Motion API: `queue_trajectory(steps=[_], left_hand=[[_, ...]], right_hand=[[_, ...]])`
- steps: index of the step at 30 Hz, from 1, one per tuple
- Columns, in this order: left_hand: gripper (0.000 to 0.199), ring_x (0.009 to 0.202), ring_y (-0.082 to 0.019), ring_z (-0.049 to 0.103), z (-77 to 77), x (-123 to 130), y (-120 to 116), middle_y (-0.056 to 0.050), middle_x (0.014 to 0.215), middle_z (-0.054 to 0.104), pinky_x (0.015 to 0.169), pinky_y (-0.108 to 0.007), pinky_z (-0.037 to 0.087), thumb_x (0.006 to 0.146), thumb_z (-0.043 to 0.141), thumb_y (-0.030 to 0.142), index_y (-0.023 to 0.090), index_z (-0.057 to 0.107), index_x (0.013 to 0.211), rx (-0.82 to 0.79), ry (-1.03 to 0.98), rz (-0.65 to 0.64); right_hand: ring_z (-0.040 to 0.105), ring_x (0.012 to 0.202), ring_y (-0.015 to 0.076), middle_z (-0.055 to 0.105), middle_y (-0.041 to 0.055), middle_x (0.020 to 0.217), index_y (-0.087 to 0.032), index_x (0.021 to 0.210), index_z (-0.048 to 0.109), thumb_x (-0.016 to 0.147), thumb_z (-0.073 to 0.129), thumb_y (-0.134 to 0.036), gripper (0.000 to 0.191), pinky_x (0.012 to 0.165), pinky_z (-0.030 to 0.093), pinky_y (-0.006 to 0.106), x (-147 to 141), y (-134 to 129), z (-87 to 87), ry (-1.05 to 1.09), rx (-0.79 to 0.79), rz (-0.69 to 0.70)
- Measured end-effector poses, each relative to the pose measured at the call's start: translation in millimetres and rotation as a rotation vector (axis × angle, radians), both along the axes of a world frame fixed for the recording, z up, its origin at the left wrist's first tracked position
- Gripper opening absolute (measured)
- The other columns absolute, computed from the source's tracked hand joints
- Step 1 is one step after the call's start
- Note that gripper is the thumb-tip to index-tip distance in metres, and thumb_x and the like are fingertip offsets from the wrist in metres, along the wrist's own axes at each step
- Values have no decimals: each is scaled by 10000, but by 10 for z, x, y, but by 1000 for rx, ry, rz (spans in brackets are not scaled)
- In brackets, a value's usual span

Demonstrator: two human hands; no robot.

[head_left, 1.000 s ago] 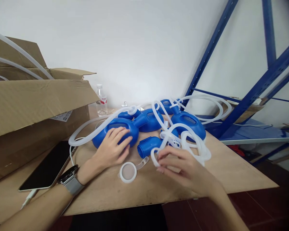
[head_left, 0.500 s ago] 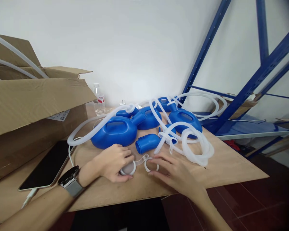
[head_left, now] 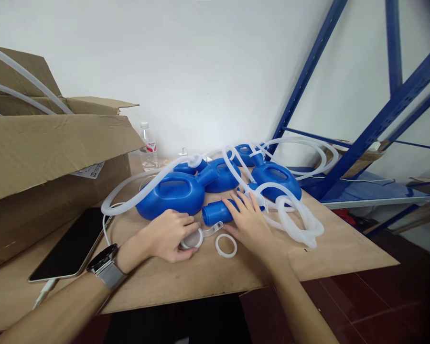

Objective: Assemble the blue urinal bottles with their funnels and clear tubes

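My left hand is closed around the edge of a clear round cap with a white rim; a short clear strap reaches right from it over the table. My right hand lies over a blue hollow connector piece, fingers across its top and thumb on the near side. The connector's open threaded mouth points left, and its right part is hidden under the fingers. A loose white ring lies flat on the table between my hands. Just behind my left hand rests a blue handled bottle.
More blue handled bottles and coiled clear hoses crowd the table's back and right. A water bottle stands by the wall. At left are an open cardboard box and a tablet-like device. Blue shelving rises at right.
My right hand has left the white ring and moved up and right onto the blue connector, which has turned slightly. The coiled hose shifted a little. My left hand stays on the cap.
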State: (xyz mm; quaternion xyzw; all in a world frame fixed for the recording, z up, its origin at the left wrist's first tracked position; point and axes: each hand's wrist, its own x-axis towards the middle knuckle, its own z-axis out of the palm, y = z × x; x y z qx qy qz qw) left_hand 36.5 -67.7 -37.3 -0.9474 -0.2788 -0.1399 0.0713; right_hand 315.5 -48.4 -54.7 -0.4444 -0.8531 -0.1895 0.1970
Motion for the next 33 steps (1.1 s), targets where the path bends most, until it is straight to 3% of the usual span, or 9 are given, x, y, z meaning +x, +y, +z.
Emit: queue_trajectory(steps=[3, 6, 11, 14, 18, 22, 25, 28, 33], left_hand=[[359, 908, -271, 726, -26, 8, 13, -109, 1074, 751, 670, -355, 515, 902, 630, 434, 172, 714, 1134, 20, -44, 26], [407, 989, -274, 732, -70, 7, 35, -132, 1211, 732, 714, -352, 548, 928, 615, 421, 167, 701, 1234, 42, -79, 50], [680, 946, -267, 730, -129, 0, 69, -119, 1129, 740, 697, -357, 554, 983, 570, 397, 148, 404, 1593, 131, -163, 63], [797, 847, -251, 716, -134, 0, 73, -67, 1006, 733, 683, -351, 544, 988, 572, 384, 177, 225, 1675, 150, -199, 62], [883, 813, -243, 709, -146, -5, 85, -40, 962, 726, 673, -335, 537, 995, 596, 432, 206, 115, 1700, 152, -214, 104], [699, 869, -242, 716, -187, -8, 119, -76, 1044, 745, 699, -341, 553, 1013, 605, 454, 190, 371, 1617, 184, -209, 93], [413, 991, -264, 715, -201, 0, 132, -121, 1200, 740, 739, -364, 571, 1025, 598, 392, 176, 626, 1376, 229, -179, 59], [330, 1000, -272, 705, -181, 8, 126, -141, 1217, 742, 739, -385, 583, 1027, 590, 365, 150, 675, 1263, 237, -152, 66], [326, 1101, -275, 700, -154, 12, 116, -133, 1293, 738, 817, -386, 598, 1018, 598, 335, 173, 649, 1296, 168, -151, 64]], right_hand=[[618, 1338, 395, 699, 154, 1372, -250, 1481, 574, 952, 682, -283, 541, 1270, 270, 707, -2, 29, -45, 43, -29, 15], [635, 1331, 365, 681, 131, 1402, -268, 1504, 546, 972, 671, -315, 549, 1263, 331, 666, 18, 65, -39, 214, -82, 52], [559, 1442, 367, 571, 131, 1566, -302, 1529, 542, 968, 701, -423, 595, 1186, 472, 600, 39, 70, 95, 595, -98, 90], [561, 1441, 358, 596, 122, 1549, -303, 1483, 596, 911, 771, -472, 621, 1200, 460, 588, 22, 58, 155, 744, -127, 111], [594, 1404, 353, 640, 119, 1507, -284, 1410, 640, 742, 898, -556, 766, 1165, 504, 557, 30, 99, 189, 1061, -388, 164], [709, 1230, 339, 722, 133, 1370, -264, 1324, 649, 761, 809, -705, 733, 946, 635, 480, 12, 180, 325, 1437, -794, 227], [769, 1048, 332, 784, 134, 1174, -245, 1294, 646, 851, 654, -776, 692, 784, 654, 444, -97, 147, 518, 1487, -985, 270], [775, 992, 318, 790, 132, 1048, -232, 1326, 641, 956, 424, -804, 714, 776, 645, 435, -239, -73, 740, 1358, -1004, 307], [753, 1026, 325, 772, 118, 1036, -283, 1315, 688, 936, 272, -897, 833, 800, 640, 448, -276, -472, 1067, 1168, -773, 334]])
